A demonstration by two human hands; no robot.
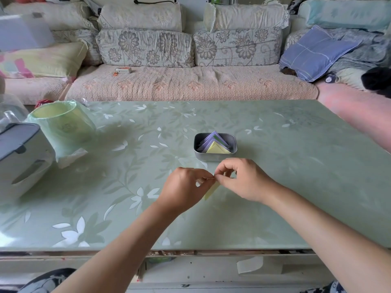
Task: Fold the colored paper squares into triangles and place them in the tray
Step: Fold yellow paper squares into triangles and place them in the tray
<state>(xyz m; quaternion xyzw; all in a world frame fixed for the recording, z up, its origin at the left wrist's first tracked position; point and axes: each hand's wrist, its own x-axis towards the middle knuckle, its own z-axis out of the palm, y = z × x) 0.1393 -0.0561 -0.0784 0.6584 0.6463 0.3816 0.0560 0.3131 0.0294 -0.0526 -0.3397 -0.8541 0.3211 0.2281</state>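
Two hands (184, 188) (243, 180) pinch yellow paper (212, 190) near tray (212, 157).

Both hands, left hand (186, 185) and right hand (239, 178), pinch a yellow paper (211, 190) before the tray (215, 156) of folded triangles (214, 143).

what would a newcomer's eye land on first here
First, the two hands meeting mid-table: the left hand and right hand both pinch a yellow paper. Just behind them sits a small metal tray holding purple and yellow folded triangles. A pale green bin stands at the table's far left.
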